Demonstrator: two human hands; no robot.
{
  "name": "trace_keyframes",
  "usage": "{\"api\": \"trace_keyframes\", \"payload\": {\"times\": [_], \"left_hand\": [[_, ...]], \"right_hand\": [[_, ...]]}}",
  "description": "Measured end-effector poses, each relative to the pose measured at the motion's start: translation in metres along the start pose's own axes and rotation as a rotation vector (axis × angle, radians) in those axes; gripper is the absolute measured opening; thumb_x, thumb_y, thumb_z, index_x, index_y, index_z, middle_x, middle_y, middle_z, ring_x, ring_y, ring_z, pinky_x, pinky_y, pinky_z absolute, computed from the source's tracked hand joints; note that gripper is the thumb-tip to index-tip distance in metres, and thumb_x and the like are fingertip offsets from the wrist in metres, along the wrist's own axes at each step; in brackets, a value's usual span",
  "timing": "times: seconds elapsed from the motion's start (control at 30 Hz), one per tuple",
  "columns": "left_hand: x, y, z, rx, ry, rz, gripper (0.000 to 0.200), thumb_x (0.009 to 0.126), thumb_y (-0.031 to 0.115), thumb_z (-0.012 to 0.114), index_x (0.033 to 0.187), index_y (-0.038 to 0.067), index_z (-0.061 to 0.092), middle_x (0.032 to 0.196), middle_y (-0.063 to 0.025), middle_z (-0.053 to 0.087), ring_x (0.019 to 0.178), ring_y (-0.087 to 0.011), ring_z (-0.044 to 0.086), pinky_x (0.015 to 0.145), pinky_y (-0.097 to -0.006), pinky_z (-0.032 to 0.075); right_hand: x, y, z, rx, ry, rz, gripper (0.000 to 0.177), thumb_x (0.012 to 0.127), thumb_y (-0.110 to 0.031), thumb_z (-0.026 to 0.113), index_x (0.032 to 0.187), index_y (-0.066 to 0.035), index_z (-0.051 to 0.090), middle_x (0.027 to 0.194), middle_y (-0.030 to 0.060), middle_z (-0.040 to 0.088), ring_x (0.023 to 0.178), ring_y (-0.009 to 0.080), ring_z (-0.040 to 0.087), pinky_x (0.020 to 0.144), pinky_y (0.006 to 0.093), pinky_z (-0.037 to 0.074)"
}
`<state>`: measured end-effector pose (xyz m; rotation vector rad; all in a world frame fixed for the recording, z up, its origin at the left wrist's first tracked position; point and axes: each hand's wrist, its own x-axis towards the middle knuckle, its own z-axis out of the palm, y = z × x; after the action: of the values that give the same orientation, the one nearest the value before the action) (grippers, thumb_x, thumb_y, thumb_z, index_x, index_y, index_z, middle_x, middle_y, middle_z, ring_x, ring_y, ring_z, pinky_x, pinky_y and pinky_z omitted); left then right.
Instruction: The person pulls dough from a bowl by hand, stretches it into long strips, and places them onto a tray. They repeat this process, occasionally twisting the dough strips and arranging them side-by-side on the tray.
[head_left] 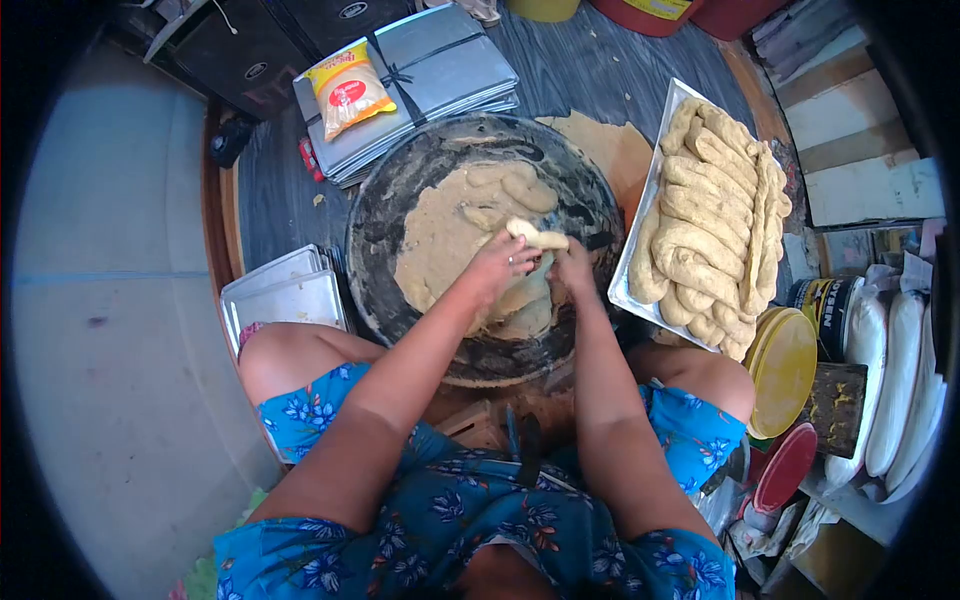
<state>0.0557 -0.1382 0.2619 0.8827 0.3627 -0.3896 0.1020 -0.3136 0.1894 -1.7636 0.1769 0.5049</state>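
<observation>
A short pale strip of dough (546,240) stretches between my two hands, above a wide black round basin (366,335). My left hand (492,266), with a ring on one finger, is closed around its left end. At the right end, my right hand (572,268) grips it with curled fingers. Tan crumbs or flour (425,245) cover much of the basin's bottom. Some coated dough pieces (525,188) lie there beyond my hands. To the right, a metal tray (640,220) is piled with crumb-coated dough ropes (705,215).
Behind the basin, stacked metal trays (450,55) tied with black cord carry a plastic bag of crumbs (348,92). Smaller trays (290,300) lie at the left. A yellow lid (783,373), red lid (786,468) and wrapped white packs (905,370) crowd the right side.
</observation>
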Motion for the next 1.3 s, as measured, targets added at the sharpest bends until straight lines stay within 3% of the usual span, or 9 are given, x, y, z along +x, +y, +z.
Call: {"api": "trace_keyframes", "payload": {"times": [0.17, 0.4, 0.47, 0.57, 0.7, 0.87, 0.97, 1.17, 1.3], "left_hand": [[0.004, 0.038, 0.008, -0.072, -0.016, 0.200, 0.029, 0.094, 0.021, 0.050, 0.120, 0.010, 0.045, 0.112, -0.0061, 0.056, 0.103, -0.0197, 0.056, 0.088, -0.0356, 0.045], [-0.007, 0.071, -0.010, 0.110, 0.102, 0.213, 0.030, 0.093, 0.022, 0.051, 0.119, 0.008, 0.047, 0.112, -0.0047, 0.056, 0.101, -0.0171, 0.056, 0.086, -0.0338, 0.046], [-0.004, 0.067, -0.021, 0.085, 0.135, 0.216, 0.030, 0.093, 0.022, 0.051, 0.119, 0.007, 0.048, 0.110, -0.0038, 0.056, 0.101, -0.0159, 0.055, 0.086, -0.0334, 0.045], [-0.019, 0.079, -0.015, 0.037, 0.177, 0.256, 0.028, 0.093, 0.022, 0.052, 0.116, 0.007, 0.049, 0.104, -0.0025, 0.055, 0.097, -0.0148, 0.054, 0.084, -0.0341, 0.046], [-0.030, 0.094, -0.026, 0.035, 0.203, 0.318, 0.020, 0.092, 0.022, 0.052, 0.108, 0.009, 0.050, 0.095, -0.0019, 0.053, 0.087, -0.0149, 0.054, 0.080, -0.0361, 0.048], [-0.048, 0.116, -0.018, 0.009, 0.187, 0.355, 0.016, 0.092, 0.024, 0.053, 0.099, 0.010, 0.050, 0.072, -0.0008, 0.049, 0.067, -0.0147, 0.051, 0.064, -0.0322, 0.043], [-0.080, 0.141, 0.003, -0.022, 0.135, 0.404, 0.014, 0.090, 0.020, 0.055, 0.095, 0.010, 0.048, 0.073, -0.0008, 0.049, 0.062, -0.0132, 0.050, 0.060, -0.0290, 0.045], [-0.165, 0.223, 0.048, 0.084, -0.068, 0.614, 0.018, 0.092, 0.020, 0.052, 0.101, 0.005, 0.047, 0.072, -0.0023, 0.048, 0.063, -0.0121, 0.050, 0.057, -0.0273, 0.044], [-0.185, 0.233, 0.047, 0.551, -0.018, 0.382, 0.024, 0.090, 0.024, 0.055, 0.106, 0.006, 0.051, 0.084, -0.0019, 0.054, 0.070, -0.0098, 0.053, 0.060, -0.0253, 0.047]], "right_hand": [[-0.011, -0.055, 0.002, -0.019, -0.115, -0.175, 0.023, 0.086, -0.016, 0.057, 0.103, -0.001, 0.060, 0.072, 0.0027, 0.060, 0.055, 0.0108, 0.054, 0.051, 0.0264, 0.045], [-0.019, 0.012, 0.022, -0.526, -0.390, -0.133, 0.054, 0.068, -0.024, 0.078, 0.112, 0.000, 0.057, 0.103, 0.0142, 0.062, 0.098, 0.0257, 0.058, 0.088, 0.0350, 0.043], [-0.026, 0.103, 0.023, -0.549, -0.264, -0.186, 0.062, 0.061, -0.023, 0.081, 0.113, -0.002, 0.055, 0.107, 0.0189, 0.060, 0.100, 0.0310, 0.057, 0.088, 0.0378, 0.043], [-0.068, 0.077, 0.030, -0.757, -0.002, -0.167, 0.059, 0.061, -0.020, 0.080, 0.111, -0.002, 0.054, 0.102, 0.0199, 0.060, 0.100, 0.0347, 0.056, 0.087, 0.0411, 0.044], [-0.095, 0.044, 0.043, -0.770, -0.188, 0.035, 0.052, 0.065, -0.021, 0.076, 0.108, -0.005, 0.054, 0.104, 0.0154, 0.057, 0.101, 0.0358, 0.055, 0.090, 0.0412, 0.043], [-0.122, 0.052, 0.053, -1.126, -0.208, -0.410, 0.045, 0.068, -0.026, 0.071, 0.108, -0.012, 0.056, 0.097, 0.0101, 0.055, 0.098, 0.0304, 0.056, 0.081, 0.0381, 0.047], [-0.131, 0.029, 0.051, -1.102, -0.053, -0.539, 0.041, 0.069, -0.029, 0.070, 0.103, -0.011, 0.058, 0.095, 0.0123, 0.059, 0.093, 0.0328, 0.058, 0.079, 0.0394, 0.047], [-0.124, -0.026, 0.046, -0.604, -0.264, -0.275, 0.030, 0.077, -0.032, 0.065, 0.094, -0.007, 0.061, 0.093, 0.0208, 0.063, 0.086, 0.0374, 0.060, 0.076, 0.0428, 0.048], [-0.119, -0.060, 0.079, -0.156, -0.249, -0.281, 0.047, 0.079, -0.022, 0.067, 0.118, -0.003, 0.049, 0.111, 0.0199, 0.059, 0.099, 0.0325, 0.060, 0.085, 0.0397, 0.047]]}}
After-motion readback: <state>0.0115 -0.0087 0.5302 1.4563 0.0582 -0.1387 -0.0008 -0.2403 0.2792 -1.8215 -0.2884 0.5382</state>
